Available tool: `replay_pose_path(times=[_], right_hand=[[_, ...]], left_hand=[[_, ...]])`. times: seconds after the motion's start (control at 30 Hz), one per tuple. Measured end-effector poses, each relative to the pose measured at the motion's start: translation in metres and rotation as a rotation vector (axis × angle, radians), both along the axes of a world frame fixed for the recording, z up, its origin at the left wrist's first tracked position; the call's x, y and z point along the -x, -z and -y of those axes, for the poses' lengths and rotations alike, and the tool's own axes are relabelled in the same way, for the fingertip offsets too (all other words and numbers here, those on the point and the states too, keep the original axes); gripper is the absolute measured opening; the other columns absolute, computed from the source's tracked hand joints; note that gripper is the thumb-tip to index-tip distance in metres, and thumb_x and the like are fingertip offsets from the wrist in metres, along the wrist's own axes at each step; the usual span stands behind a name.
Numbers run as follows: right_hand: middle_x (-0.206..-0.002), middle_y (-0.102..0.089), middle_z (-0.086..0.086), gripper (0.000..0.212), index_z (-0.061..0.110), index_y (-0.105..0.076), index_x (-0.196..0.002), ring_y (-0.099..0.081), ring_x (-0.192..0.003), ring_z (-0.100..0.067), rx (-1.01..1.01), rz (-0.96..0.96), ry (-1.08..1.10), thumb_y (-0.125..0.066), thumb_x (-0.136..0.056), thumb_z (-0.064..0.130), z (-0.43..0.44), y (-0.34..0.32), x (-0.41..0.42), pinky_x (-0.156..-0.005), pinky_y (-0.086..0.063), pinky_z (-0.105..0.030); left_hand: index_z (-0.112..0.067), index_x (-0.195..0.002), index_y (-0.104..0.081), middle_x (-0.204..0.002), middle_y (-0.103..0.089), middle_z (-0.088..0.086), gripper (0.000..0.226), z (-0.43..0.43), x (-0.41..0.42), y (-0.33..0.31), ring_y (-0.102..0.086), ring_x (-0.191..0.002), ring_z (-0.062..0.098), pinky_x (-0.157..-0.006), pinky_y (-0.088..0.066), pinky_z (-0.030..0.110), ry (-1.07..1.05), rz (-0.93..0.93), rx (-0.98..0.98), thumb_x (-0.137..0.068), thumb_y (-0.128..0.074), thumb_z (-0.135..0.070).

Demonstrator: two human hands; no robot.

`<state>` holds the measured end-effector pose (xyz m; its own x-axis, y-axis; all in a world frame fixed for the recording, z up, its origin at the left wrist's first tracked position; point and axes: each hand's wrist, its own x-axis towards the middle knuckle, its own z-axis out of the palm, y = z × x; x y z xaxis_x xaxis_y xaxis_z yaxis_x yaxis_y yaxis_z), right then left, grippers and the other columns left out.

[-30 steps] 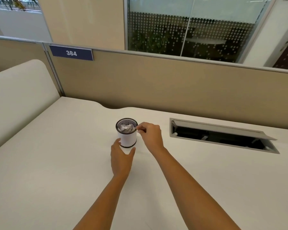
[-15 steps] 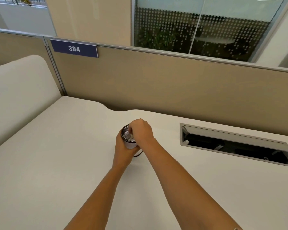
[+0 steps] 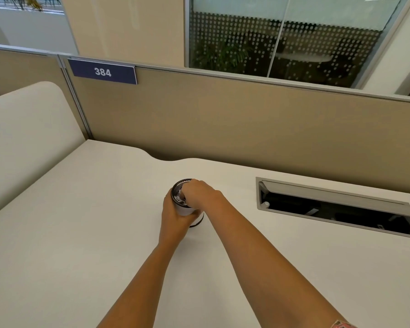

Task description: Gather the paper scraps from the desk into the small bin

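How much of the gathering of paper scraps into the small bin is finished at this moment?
Done: white paper scraps lie inside the small bin, and no scrap shows on the visible desk. In hand: the left hand grips the bin's side while the right hand reaches into its mouth; its fingertips are hidden. Left: probably only taking the hand out.

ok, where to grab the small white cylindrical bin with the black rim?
By the side wall of the small white cylindrical bin, below its black rim, from the near left, where the left hand wraps it. Round, slim wall suits wrapped fingers; the right hand and white paper scraps occupy the open top.
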<state>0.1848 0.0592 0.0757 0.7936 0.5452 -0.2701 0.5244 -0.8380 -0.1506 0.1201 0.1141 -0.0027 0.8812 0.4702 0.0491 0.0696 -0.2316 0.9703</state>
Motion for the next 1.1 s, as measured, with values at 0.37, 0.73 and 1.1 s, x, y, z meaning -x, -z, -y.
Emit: replay_pose_path(times=[0.37, 0.73, 1.1], right_hand=[[-0.117, -0.063, -0.015, 0.028, 0.011, -0.068, -0.114, -0.062, -0.104, -0.032, -0.153, 0.078, 0.123, -0.059, -0.088, 0.01, 0.011, -0.008, 0.001, -0.086, -0.05, -0.031], [-0.113, -0.063, -0.014, 0.028, 0.008, -0.064, -0.115, -0.06, -0.095, -0.031, -0.111, 0.199, 0.057, -0.049, -0.092, 0.012, 0.039, -0.008, 0.029, -0.081, -0.047, -0.031], [-0.114, -0.067, -0.015, 0.029, 0.006, -0.062, -0.119, -0.062, -0.102, -0.03, -0.222, 0.382, -0.087, -0.046, -0.095, 0.009, 0.063, 0.006, 0.059, -0.088, -0.048, -0.035]], left_hand=[[-0.011, -0.137, -0.038, -0.135, -0.053, 0.009, 0.085, -0.001, 0.002, -0.003, -0.052, -0.122, 0.025, -0.103, -0.044, 0.036, -0.004, 0.009, 0.036, -0.066, -0.084, -0.01], [-0.009, -0.137, -0.038, -0.135, -0.052, 0.01, 0.082, 0.0, 0.006, -0.008, -0.051, -0.122, 0.025, -0.101, -0.043, 0.034, 0.032, 0.017, 0.023, -0.068, -0.082, -0.008], [-0.01, -0.14, -0.033, -0.142, -0.045, 0.008, 0.079, -0.006, 0.012, 0.0, -0.044, -0.13, 0.024, -0.107, -0.037, 0.033, 0.084, -0.046, -0.048, -0.074, -0.077, -0.011]])
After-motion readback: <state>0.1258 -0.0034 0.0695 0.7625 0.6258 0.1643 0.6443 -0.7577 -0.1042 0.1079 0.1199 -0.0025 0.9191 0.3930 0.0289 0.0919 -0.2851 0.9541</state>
